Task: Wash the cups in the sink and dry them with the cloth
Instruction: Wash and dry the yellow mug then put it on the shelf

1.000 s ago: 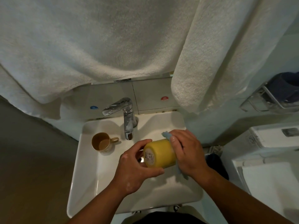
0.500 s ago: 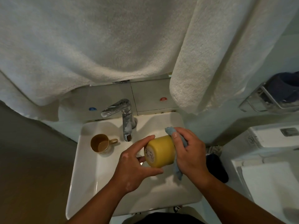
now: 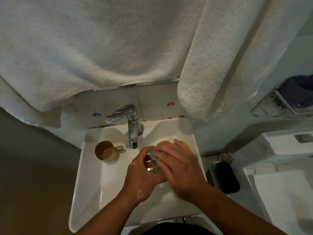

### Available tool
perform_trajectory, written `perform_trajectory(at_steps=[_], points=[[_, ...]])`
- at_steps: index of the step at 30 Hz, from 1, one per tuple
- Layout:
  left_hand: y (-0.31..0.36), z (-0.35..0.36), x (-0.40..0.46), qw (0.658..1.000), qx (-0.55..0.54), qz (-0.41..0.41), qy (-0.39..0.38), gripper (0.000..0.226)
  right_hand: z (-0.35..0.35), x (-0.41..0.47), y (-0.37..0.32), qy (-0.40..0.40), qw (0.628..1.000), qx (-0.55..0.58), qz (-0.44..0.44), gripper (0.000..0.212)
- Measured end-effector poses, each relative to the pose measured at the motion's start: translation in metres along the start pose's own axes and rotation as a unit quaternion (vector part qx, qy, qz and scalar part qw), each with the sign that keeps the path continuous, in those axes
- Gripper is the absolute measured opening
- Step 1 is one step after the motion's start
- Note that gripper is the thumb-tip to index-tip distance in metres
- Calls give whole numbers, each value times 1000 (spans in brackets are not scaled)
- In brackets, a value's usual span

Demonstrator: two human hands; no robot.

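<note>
The yellow cup (image 3: 186, 145) sits low at the right rear of the white sink (image 3: 88, 192), mostly hidden behind my right hand (image 3: 181, 173). Whether that hand touches the cup cannot be told. A small blue cloth (image 3: 153, 156) is bunched between both hands over the basin's middle. My right hand lies over the cloth and holds it, and a strip of cloth shows past its far edge. My left hand (image 3: 144, 177) curls its thumb and fingers round the cloth's left end. A brown mug (image 3: 105, 150) stands upright in the sink's left rear, handle pointing right.
The chrome tap (image 3: 131, 126) rises at the sink's back, its spout just left of my hands. Large white towels (image 3: 101, 48) hang low over the sink's rear. A toilet cistern (image 3: 288, 150) stands to the right, with a dark bin (image 3: 225, 177) between it and the sink.
The yellow cup has left my hands and gone down to the sink's right rear. Both hands have closed together on the blue cloth over the basin's middle.
</note>
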State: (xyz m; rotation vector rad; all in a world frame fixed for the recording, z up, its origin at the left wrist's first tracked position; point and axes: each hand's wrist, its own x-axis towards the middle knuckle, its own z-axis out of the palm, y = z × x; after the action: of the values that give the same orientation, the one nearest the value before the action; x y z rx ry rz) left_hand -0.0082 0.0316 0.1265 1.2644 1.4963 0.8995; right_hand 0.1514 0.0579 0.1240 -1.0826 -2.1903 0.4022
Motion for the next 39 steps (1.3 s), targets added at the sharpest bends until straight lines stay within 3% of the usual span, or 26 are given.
perform_trajectory(at_steps=[2, 7, 12, 16, 20, 25, 29, 34, 37, 39], points=[[1, -2, -2, 1000, -17, 8, -1, 73, -4, 1, 8, -9, 1000, -2, 5, 34], [-1, -3, -7, 999, 18, 36, -17, 87, -13, -1, 39, 67, 980, 30, 183, 42], [4, 1, -9, 996, 52, 76, -4, 79, 2, -9, 2, 63, 994, -12, 91, 48], [2, -5, -12, 994, 55, 88, -16, 82, -5, -9, 16, 58, 997, 1, 43, 40], [6, -9, -11, 992, 55, 104, -37, 87, -10, -13, 30, 115, 972, 85, 189, 40], [7, -15, -4, 992, 34, 110, -58, 95, -7, -11, 20, 186, 933, 166, 259, 33], [6, -10, -1, 997, -15, 76, -32, 104, 0, -15, 10, 194, 911, 184, 313, 30], [0, -9, -5, 996, 19, 83, -14, 96, -7, -18, 26, 156, 931, 120, 308, 17], [0, -10, -7, 994, 54, 93, -21, 93, -21, -10, 31, 176, 945, 82, 262, 18], [1, -9, -8, 993, 64, 91, -32, 92, -21, -2, 24, 130, 966, 76, 212, 31]])
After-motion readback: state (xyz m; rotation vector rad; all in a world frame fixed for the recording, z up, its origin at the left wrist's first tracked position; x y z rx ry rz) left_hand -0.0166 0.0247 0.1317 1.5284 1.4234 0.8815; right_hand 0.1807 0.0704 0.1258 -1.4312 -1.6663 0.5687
